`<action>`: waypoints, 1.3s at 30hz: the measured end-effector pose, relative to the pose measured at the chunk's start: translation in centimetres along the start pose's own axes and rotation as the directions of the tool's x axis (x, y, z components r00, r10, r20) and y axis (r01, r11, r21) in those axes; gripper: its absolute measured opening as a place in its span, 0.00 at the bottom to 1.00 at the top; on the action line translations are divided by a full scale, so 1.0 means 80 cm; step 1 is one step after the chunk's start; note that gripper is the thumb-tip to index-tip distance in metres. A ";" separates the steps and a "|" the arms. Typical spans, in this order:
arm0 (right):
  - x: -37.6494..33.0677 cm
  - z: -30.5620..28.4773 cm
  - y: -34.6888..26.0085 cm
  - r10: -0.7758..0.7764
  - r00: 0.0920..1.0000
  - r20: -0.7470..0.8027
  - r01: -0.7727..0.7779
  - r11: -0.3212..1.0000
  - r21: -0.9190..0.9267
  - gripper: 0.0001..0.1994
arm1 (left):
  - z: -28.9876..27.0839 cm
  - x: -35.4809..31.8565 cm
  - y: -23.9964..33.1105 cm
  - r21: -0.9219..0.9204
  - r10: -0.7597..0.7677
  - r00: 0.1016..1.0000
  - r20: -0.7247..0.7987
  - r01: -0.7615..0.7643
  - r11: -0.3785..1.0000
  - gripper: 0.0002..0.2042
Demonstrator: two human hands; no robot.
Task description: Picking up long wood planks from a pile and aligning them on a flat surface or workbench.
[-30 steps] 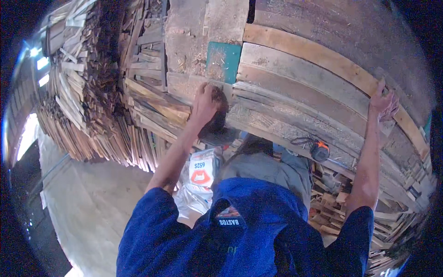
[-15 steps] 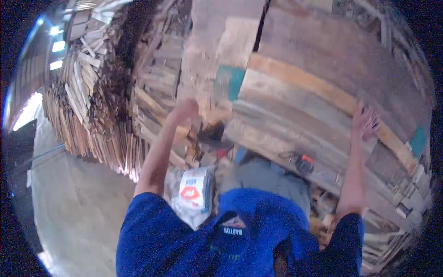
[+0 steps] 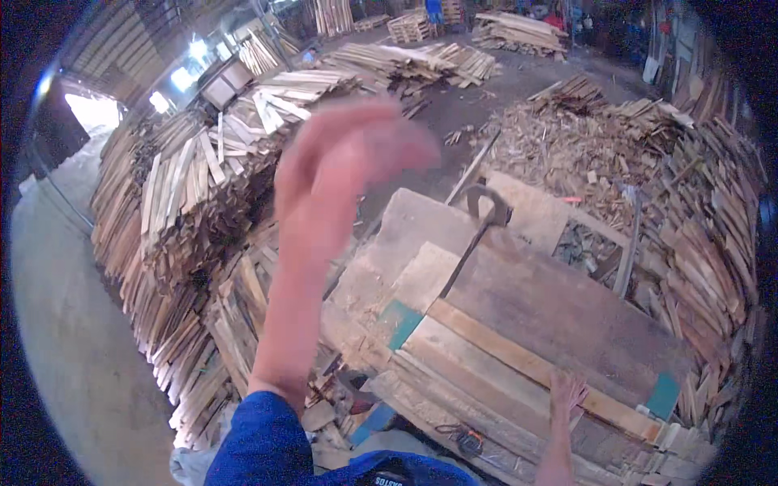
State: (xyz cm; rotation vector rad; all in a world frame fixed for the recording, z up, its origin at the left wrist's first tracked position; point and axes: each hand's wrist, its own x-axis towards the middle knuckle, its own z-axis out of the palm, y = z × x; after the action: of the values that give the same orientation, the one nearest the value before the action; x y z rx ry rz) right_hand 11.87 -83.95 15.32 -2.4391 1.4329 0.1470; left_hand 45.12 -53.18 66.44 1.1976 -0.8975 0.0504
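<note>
My left hand [image 3: 344,162] is raised high in front of me, smeared by motion, so its fingers cannot be read. My right hand [image 3: 569,390] lies with fingers spread on a long orange-brown plank [image 3: 494,342]. That plank runs across the wooden worktable [image 3: 559,296], beside paler planks [image 3: 462,363] on its near side. Green patches [image 3: 403,326] show near both of its ends. On the near boards rests a small black and orange tape measure [image 3: 468,441].
A dark curved piece [image 3: 492,202] stands at the far end of a slot in the tabletop. Stacked wood strips [image 3: 190,194] rise at the left, and offcuts [image 3: 559,146] are heaped beyond the table. More strips [image 3: 705,243] line the right. A person in blue [image 3: 434,12] stands far off.
The view has tilted up, showing more of the workshop. My left hand has risen from low over the table's left side. My right hand stays on the orange-brown plank.
</note>
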 end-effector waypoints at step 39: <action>-0.186 -0.554 -0.134 -0.060 0.676 -0.735 0.651 0.517 0.556 0.20 | 0.257 -0.254 -0.128 0.020 -0.299 0.662 0.687 0.395 0.919 0.31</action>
State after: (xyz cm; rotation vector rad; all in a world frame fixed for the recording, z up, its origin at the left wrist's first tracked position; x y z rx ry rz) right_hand 10.81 -80.55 63.13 -1.9352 0.7482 -1.2974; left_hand 24.67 -65.80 47.30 1.2580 -1.2631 -0.8112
